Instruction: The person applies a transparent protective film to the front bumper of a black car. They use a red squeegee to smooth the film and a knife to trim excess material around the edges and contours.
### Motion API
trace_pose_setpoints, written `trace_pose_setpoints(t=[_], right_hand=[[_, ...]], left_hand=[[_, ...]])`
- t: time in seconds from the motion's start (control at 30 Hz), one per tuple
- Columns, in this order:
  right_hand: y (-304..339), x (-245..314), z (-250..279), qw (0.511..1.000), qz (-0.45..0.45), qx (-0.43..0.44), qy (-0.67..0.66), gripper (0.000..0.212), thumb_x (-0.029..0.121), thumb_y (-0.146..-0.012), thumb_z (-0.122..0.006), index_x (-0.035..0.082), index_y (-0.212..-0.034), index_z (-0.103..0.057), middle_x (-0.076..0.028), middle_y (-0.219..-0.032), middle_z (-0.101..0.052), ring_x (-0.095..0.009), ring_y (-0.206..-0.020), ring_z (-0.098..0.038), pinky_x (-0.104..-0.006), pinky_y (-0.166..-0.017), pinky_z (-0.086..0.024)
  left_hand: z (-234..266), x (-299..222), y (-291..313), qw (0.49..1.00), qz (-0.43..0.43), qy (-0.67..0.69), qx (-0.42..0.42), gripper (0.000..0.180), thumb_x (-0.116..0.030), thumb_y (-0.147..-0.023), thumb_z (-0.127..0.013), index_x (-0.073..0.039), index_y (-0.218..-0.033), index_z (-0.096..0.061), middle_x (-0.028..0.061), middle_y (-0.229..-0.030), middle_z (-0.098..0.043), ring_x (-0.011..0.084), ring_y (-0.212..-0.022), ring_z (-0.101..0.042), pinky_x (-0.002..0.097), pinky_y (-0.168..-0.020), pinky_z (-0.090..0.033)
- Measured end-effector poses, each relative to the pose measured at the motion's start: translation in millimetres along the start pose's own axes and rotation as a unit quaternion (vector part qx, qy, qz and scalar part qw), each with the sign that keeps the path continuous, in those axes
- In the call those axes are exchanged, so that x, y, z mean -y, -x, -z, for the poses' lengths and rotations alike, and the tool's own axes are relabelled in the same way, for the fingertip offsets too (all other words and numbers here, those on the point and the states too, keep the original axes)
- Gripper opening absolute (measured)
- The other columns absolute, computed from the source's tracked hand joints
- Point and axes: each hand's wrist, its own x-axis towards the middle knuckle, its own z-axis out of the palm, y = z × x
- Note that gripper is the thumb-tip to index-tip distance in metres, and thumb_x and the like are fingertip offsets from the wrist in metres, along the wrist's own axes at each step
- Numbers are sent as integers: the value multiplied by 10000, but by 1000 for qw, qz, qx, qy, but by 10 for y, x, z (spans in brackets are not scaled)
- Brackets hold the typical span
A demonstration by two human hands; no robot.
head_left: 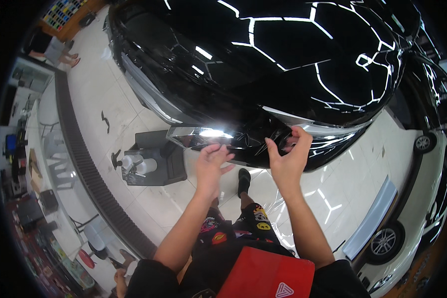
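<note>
A glossy black car (pixel 263 54) fills the upper middle, its lower corner close in front of me. Shiny, wrinkled film-like material (pixel 241 140) lies along the dark lower panel, with a bright reflective strip (pixel 184 135) at its left end. My left hand (pixel 212 161) is at the strip's lower edge, fingers loosely bent and apart. At the dark panel's right part, my right hand (pixel 289 155) has its thumb raised apart from its curled fingers. A dark glossy edge shows between them; whether the fingertips press on it is unclear. Above runs a light-coloured lamp strip (pixel 308 124).
A dark grey rolling stool or cart (pixel 156 176) with white spray bottles (pixel 144 165) stands left of my legs. A dark strip (pixel 106 121) lies on the tiled floor. White cars (pixel 417 218) stand at right, beside a pale long panel (pixel 370 218). Other people's legs (pixel 64 54) show at left.
</note>
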Motion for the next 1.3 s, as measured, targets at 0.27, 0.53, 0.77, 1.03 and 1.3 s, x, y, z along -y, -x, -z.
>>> trace_pose_setpoints(t=[0.27,0.53,0.77,1.03,1.3], right_hand=[[39,-262,151,999,-45,3,-4,558,157,-853,-882,11,-1283,-556,-121,-1183,-543,-185,-916,-612,-336,-781,-504],[-63,-308,292,887,-264,160,-345,234,139,-961,-795,36,-1073,-617,-21,-850,-610,-78,-630,-546,-220,-556,-429],[-174,273,404,807,-317,277,-415,169,92,-977,-747,85,-896,-598,-11,-689,-616,-79,-536,-540,-220,-485,-389],[-113,608,460,801,-313,267,-435,106,67,-1012,-669,79,-941,-591,-43,-690,-616,-134,-554,-572,-287,-524,-478],[-323,657,340,785,-279,384,-397,150,151,-1025,-694,50,-1004,-586,-84,-752,-681,-146,-591,-655,-291,-534,-553]], left_hand=[[-612,301,180,996,45,56,46,292,-338,-1031,-704,-98,-1188,-647,24,-1060,-670,176,-1084,-674,351,-934,-519],[-628,447,112,969,-14,212,129,154,-214,-1076,-589,-109,-1166,-658,7,-1110,-717,135,-1019,-657,363,-937,-505],[-515,279,270,905,-23,405,127,266,-118,-1005,-695,-58,-1254,-622,27,-1130,-722,106,-975,-678,228,-731,-520],[-708,130,600,870,-172,462,28,585,56,-954,-651,-53,-1508,-496,32,-1189,-655,129,-1101,-644,254,-944,-494],[-461,137,-88,726,-612,-256,-181,451,76,-667,-707,-81,-1087,-759,125,-1262,-685,309,-1166,-658,359,-992,-505]])
